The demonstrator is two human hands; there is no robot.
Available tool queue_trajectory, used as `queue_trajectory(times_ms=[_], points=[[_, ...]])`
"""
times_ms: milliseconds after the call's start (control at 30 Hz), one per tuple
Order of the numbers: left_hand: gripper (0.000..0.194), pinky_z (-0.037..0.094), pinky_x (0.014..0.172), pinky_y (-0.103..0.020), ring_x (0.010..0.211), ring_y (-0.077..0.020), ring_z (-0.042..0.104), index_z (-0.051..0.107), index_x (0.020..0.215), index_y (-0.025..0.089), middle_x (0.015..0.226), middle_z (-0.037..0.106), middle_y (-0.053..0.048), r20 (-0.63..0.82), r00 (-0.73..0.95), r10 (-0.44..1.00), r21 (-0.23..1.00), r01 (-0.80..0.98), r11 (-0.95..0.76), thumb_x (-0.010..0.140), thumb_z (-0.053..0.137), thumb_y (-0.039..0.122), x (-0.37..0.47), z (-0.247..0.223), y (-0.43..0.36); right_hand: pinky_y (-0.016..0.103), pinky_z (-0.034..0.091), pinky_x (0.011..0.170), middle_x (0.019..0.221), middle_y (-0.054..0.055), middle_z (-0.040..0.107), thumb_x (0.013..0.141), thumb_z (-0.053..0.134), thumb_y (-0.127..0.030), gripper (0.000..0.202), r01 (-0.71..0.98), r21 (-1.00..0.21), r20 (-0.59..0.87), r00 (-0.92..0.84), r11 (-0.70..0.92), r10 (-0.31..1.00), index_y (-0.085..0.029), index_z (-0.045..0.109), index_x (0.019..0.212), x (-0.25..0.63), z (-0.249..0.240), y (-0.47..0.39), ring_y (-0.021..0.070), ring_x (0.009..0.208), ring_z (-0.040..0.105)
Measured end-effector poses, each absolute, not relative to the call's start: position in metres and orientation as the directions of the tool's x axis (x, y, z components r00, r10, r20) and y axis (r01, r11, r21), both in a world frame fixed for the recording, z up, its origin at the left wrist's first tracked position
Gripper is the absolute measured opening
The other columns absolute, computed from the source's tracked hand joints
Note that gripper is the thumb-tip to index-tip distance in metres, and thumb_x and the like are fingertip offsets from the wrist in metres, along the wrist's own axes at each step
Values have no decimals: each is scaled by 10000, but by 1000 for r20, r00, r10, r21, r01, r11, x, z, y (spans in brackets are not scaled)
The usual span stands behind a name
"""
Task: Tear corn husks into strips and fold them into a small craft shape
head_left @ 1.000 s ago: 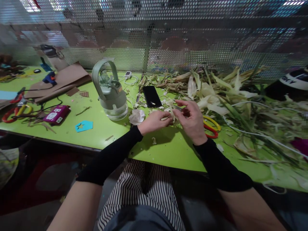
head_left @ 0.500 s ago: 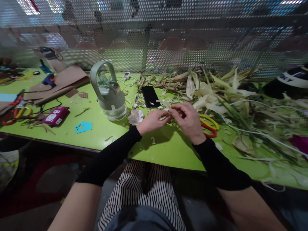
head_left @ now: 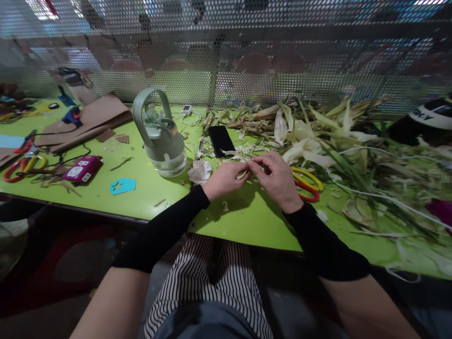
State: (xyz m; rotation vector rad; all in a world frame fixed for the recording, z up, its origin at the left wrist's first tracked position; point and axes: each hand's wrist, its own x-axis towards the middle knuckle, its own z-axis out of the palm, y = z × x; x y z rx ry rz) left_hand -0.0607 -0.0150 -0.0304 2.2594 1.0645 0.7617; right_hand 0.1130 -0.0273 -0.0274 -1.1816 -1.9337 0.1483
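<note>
My left hand [head_left: 226, 179] and my right hand [head_left: 276, 181] meet above the green table, fingertips pinched together. Between them is a pale strip of corn husk [head_left: 240, 155], whose end sticks out beyond the fingers; the rest is mostly covered by my hands. Both hands are closed on it. Just beyond them lies a black phone [head_left: 221, 140]. Scissors with red and yellow handles [head_left: 308, 183] lie beside my right hand, partly behind it. A crumpled white piece [head_left: 199, 172] is next to my left wrist.
A green-lidded water bottle [head_left: 164, 146] stands left of my hands. A heap of corn husks [head_left: 318, 136] spreads over the right side, crossed by a white cable. To the left are a purple box [head_left: 83, 169], a blue tag [head_left: 122, 186] and brown paper [head_left: 102, 113]. Perforated metal closes off the back.
The pale strip's free end has dipped lower and now points more to the left. My fingertips have shifted slightly and remain together; the other things stay put.
</note>
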Motion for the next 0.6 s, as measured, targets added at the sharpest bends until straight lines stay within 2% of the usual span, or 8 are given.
queue_trajectory(times_ms=[100,167,233,300,367,433,600], points=[[201,481,790,-327,779,-192,643,683,871,128,894,745,-122,241,546,802,671,504,-544,954,555,258,-59,-31,-16,353,481,653,855,49,652,915,660,-437,229,594,-608,542,-174,526,822,-222,696,843,111,-27,-28,197,740,588],[193,504,823,-335,798,-182,656,673,863,128,907,743,-112,189,556,809,762,437,-478,956,552,245,-59,-30,-17,324,461,596,827,31,658,892,692,-456,233,481,-731,494,-117,484,862,-225,681,862,109,-25,-30,169,670,562],[185,531,841,-327,815,-159,676,662,886,125,928,737,-98,90,556,826,894,320,-314,968,541,239,-60,-26,-18,298,440,549,823,19,679,892,696,-488,255,333,-837,441,-60,435,895,-237,668,923,107,-24,-32,140,603,524],[184,555,846,-312,824,-134,693,648,898,117,926,724,-84,-26,552,833,977,192,-97,976,552,253,-61,-22,-20,280,417,514,823,13,693,913,668,-523,279,216,-888,406,-43,406,913,-250,667,972,106,-21,-35,118,551,482],[163,567,856,-304,810,-113,696,633,872,111,880,706,-64,-123,534,836,992,95,85,963,588,238,-62,-17,-21,275,400,502,797,10,677,939,635,-527,283,218,-883,417,-47,417,908,-252,690,978,107,-18,-37,109,532,458],[134,568,881,-316,776,-97,687,626,844,109,819,689,-43,-197,517,833,977,33,211,947,611,192,-63,-13,-22,280,405,525,770,9,656,953,628,-482,251,324,-827,460,-78,459,885,-250,723,965,109,-16,-39,119,562,482],[105,552,912,-327,709,-71,660,640,849,106,765,682,-16,-245,493,835,938,-97,333,940,623,154,-64,-6,-23,293,428,565,753,7,669,898,686,-344,115,463,-724,479,-196,511,856,-235,710,928,114,-8,-39,148,624,559]])
